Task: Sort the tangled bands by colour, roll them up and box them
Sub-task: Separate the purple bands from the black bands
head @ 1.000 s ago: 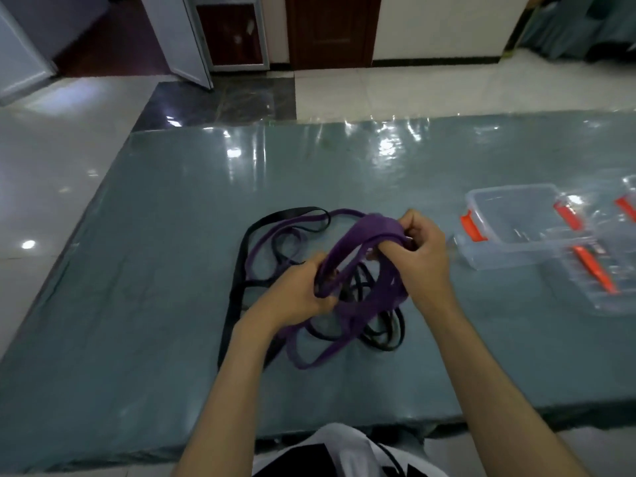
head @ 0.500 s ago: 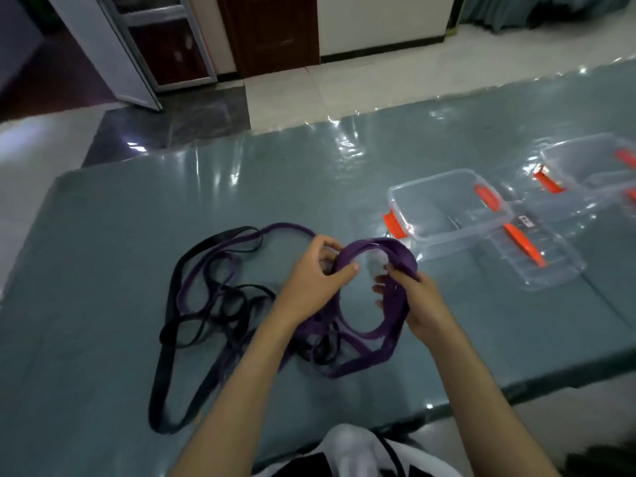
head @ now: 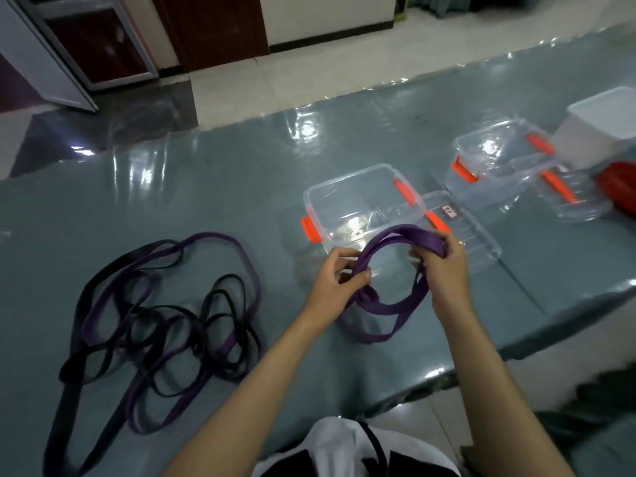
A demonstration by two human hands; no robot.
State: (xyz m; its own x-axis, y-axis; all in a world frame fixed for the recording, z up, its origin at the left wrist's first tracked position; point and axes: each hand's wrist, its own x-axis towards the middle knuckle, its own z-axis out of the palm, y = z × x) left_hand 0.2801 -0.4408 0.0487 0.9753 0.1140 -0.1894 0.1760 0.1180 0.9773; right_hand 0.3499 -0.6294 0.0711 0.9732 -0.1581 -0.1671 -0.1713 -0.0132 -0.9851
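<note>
A: Bands first: where are they?

B: One wide purple band (head: pixel 389 306) is coiled into loops between both hands, just in front of the nearest clear box (head: pixel 361 204). The left hand (head: pixel 339 287) pinches the coil's left side between thumb and fingers; the right hand (head: pixel 447 270) has its fingers curled round the top right of it. The coil's lower loops hang down near the table (head: pixel 206 187).

A: And the other bands?

B: A tangled pile (head: pixel 161 321) of black and purple bands lies on the table to the left, well apart from the hands.

A: What stands around the box?

B: It is open, with orange clips on its ends. Its clear lid (head: pixel 471 235) lies just beside it on the right, partly behind the right hand. Further right sits a second clear box (head: pixel 495 160) with orange clips, and a second lid (head: pixel 571 197) beside that. Behind them stands a white container (head: pixel 605 125), and something red (head: pixel 619 187) shows at the frame's right edge; I cannot tell what it is.
</note>
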